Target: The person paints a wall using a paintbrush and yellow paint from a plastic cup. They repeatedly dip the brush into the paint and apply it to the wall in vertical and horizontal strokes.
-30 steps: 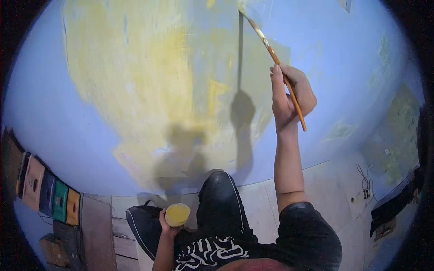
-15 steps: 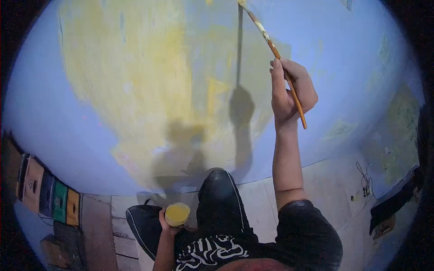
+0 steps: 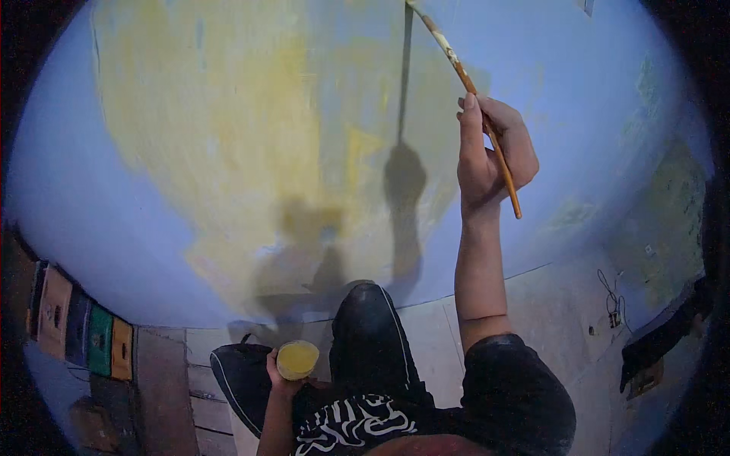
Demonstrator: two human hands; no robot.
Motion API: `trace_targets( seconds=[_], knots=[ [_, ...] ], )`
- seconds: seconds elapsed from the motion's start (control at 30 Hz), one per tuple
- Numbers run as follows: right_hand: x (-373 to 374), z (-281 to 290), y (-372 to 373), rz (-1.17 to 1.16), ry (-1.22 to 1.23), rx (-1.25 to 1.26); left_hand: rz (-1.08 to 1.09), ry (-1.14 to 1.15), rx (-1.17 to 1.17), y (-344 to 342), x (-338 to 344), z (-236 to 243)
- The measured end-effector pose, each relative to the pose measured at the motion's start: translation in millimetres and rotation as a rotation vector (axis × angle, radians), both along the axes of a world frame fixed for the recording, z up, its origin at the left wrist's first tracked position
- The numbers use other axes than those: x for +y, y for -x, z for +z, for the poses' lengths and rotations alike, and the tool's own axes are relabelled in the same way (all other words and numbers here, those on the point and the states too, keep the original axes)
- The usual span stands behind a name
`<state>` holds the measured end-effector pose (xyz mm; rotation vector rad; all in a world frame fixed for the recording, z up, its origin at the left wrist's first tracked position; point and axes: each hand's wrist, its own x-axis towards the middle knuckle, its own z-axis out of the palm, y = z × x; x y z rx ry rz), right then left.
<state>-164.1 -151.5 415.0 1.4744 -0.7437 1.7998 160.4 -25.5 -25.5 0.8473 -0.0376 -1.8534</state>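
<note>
My right hand (image 3: 498, 152) is raised toward the wall, thumb and fingers closed round a long wooden paintbrush (image 3: 464, 76). The brush slants up and left, its handle smeared with pale paint and its tip at the top edge of the picture, close to or touching the wall. Low down by my knees, my left hand (image 3: 280, 375) grips a small round cup of yellow paint (image 3: 297, 359). In front of me the light blue wall (image 3: 152, 228) carries a broad, streaky yellow painted patch (image 3: 251, 114). Shadows of my arm and the brush fall across it.
Wooden drawers with coloured fronts (image 3: 100, 338) stand at the lower left. A thin cable with small items (image 3: 612, 308) lies on the pale floor (image 3: 555, 311) at the right. Beyond it hangs or lies dark cloth (image 3: 661, 338). My bent knees (image 3: 371, 327) are close to the wall.
My right hand and the brush have shifted slightly to the right, the tip with them. The cup in my left hand has stayed nearly in place.
</note>
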Motion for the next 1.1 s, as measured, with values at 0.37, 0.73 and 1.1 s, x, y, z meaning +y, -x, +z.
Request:
trace_targets(
  seconds=[0.37,0.73,1.1],
  knots=[
    [10.2,-8.0,2.1,-0.035,-0.002,-0.084,0.053,-0.013,0.040,1.7,-0.1,1.8],
    [16.8,-16.8,3.9,-0.131,-0.063,-0.079,-0.015,0.103,0.201,-15.2,-0.6,-24.8],
    [20.8,-33.4,-4.3,-0.108,-0.097,-0.019,-0.007,0.034,0.082,-10.0,-6.8,-18.8]
  ],
)
